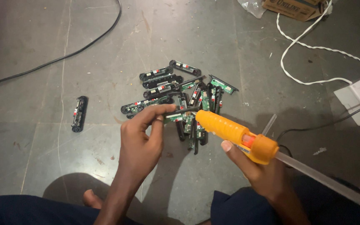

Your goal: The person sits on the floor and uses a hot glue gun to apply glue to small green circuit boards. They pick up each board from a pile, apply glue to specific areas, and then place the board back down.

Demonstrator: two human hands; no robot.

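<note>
While the floor (pixel 42 137) is viewed from above, both hands are seen at work over a heap of circuit boards (pixel 180 89). The left hand (pixel 140 139) is held with thumb and forefinger pinched together on one small green board in a black frame (pixel 179 116); the remaining fingers are curled beneath it. This held board is kept just above the near edge of the heap. The right hand (pixel 263 175) is wrapped firmly around the grip of an orange glue gun (pixel 234 133), with one fingertip seen at the trigger. The nozzle end of the gun is brought up against the held board; the exact point of contact cannot be told. A clear glue stick (pixel 321 179) is seen projecting from the rear of the gun. One separate board (pixel 79 113) is laid well apart to the left. A white cord (pixel 301 41) and a black cable (pixel 63 54) are laid across the floor.
</note>
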